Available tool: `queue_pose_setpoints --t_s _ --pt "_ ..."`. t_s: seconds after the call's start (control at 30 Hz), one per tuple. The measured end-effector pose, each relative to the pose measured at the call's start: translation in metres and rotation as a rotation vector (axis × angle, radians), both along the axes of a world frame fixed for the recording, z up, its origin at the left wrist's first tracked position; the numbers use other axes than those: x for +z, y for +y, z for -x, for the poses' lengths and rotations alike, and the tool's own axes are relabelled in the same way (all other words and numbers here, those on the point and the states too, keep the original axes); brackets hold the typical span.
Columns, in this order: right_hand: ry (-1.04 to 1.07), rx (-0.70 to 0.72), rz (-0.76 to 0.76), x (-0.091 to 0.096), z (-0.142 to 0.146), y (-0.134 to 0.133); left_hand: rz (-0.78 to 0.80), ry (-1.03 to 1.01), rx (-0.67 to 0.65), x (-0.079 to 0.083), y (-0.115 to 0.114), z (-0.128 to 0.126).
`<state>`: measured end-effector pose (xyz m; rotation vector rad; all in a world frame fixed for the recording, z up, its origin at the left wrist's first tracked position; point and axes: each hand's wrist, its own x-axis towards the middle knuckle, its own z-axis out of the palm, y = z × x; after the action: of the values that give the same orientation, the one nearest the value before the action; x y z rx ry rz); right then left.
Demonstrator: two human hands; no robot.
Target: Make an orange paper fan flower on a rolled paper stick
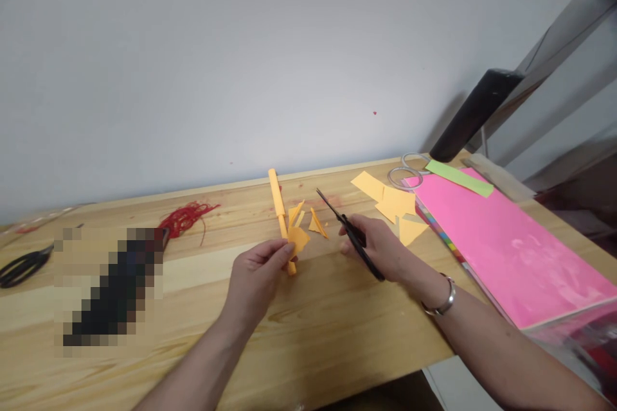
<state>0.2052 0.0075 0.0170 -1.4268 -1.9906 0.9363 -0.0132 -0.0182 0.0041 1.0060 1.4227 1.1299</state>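
Observation:
Between thumb and fingers, my left hand (263, 270) pinches a small orange piece of paper (299, 240) with a jagged edge. Behind it lies an orange paper roll (276, 192), thicker at its far end; whether my fingers also touch this roll I cannot tell. My right hand (373, 244) grips black-handled scissors (357, 245), their blades pointing away to the upper left and looking closed. Folded orange paper scraps (317, 223) lie on the table between the two hands. Larger cut orange sheets (396, 200) rest beyond my right hand.
Pink paper (511, 244) covers the table's right side, with a green strip (460, 178) on top. A clear ring (405, 178) and a black cylinder (475, 115) are at the back right. Leftward are red threads (187, 218), a blurred-out dark object (118, 286) and other scissors (24, 266).

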Motion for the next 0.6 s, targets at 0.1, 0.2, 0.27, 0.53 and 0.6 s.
queue_pose_setpoints --t_s 0.1,0.2,0.27,0.53,0.6 --pt "-0.04 0.038 0.005 -0.0006 0.0005 -0.0007 0.044 -0.195 0.036 -0.0008 0.0024 -0.0002" --pt "-0.03 0.05 0.001 -0.0003 0.0032 -0.0016 0.051 -0.305 0.058 -0.0035 0.0037 -0.0004" --pt "-0.001 0.034 -0.003 -0.0001 0.005 -0.0012 0.048 -0.315 0.054 -0.0053 0.0038 -0.0003" --pt "0.094 0.087 -0.048 -0.0002 0.0027 0.0018 0.108 -0.419 -0.096 -0.0018 0.0028 0.0007" --pt "0.052 0.118 -0.105 0.0 0.0019 0.0016 0.19 -0.507 -0.15 0.0007 0.0039 0.0008"
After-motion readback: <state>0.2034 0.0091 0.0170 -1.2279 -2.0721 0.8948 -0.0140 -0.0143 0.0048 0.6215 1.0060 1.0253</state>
